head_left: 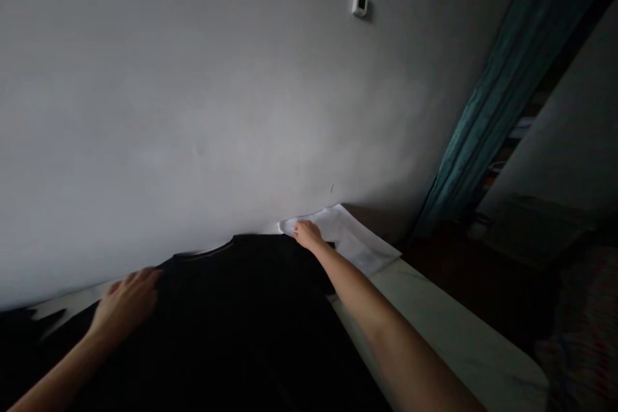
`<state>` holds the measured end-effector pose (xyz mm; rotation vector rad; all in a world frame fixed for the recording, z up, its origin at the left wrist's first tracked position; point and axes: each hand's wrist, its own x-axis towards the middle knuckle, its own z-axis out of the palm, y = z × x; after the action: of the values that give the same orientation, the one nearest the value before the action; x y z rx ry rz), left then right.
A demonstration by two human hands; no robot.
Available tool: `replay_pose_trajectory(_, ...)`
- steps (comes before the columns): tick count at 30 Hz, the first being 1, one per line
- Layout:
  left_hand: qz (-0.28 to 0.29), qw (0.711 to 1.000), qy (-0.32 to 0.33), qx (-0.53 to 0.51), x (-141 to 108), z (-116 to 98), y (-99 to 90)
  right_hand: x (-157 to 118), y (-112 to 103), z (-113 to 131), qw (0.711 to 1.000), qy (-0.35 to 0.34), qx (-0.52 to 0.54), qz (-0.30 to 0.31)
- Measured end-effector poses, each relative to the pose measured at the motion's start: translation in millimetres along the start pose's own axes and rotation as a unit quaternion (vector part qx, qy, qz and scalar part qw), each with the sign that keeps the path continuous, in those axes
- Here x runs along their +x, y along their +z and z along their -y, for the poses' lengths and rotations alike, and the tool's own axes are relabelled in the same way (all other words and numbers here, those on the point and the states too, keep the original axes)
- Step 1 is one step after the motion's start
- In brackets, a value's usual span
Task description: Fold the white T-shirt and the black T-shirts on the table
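Note:
A black T-shirt (232,322) lies spread over a white table, its neckline toward the wall. My left hand (128,301) rests on the shoulder at the left with fingers stretched out, slightly blurred. At the opposite shoulder, my right hand (308,233) has its fingers curled in. It is where the shirt's upper edge meets a white sheet or bag (357,238); what the fingertips grip, if anything, is hidden. The lower part of the shirt runs out of view.
The pale marbled table (449,328) has a rounded corner at the right and meets a grey wall (193,109) behind. Another dark cloth (17,341) lies at the far left. A teal curtain (477,122) hangs to the right; a small white device (360,4) is on the wall.

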<state>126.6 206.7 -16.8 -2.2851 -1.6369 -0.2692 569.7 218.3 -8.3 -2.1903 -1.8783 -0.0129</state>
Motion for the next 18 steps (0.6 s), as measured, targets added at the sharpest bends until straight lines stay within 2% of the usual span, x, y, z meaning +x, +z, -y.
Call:
replay_pose_trajectory(2,0.051,0.998,0.035,-0.006,21,-40,10.4,10,8,25,0.999,-0.036,0.01,0.006)
replay_pose_trajectory(4,0.057,0.996,0.056,-0.026,35,-71,21.0,16,17,50,0.997,-0.073,0.023,0.004)
replay_pose_trajectory(5,0.049,0.997,0.058,-0.033,38,-80,26.4,17,22,62,0.995,-0.092,0.031,0.002)
replay_pose_trajectory(7,0.02,0.998,0.044,-0.035,38,-86,37.7,15,34,86,0.991,-0.128,0.05,0.0)
replay_pose_trajectory(10,-0.033,0.999,0.008,-0.02,24,-69,54.8,3,56,114,0.982,-0.174,0.076,0.012)
replay_pose_trajectory(12,-0.037,0.999,-0.011,-0.014,12,-49,64.9,-7,70,123,0.977,-0.193,0.085,0.03)
replay_pose_trajectory(16,0.053,0.998,-0.011,-0.039,0,-12,75.2,-19,84,123,0.975,-0.184,0.081,0.097)
replay_pose_trajectory(18,0.066,0.995,-0.03,-0.065,5,-1,74.1,-21,85,119,0.975,-0.177,0.074,0.111)
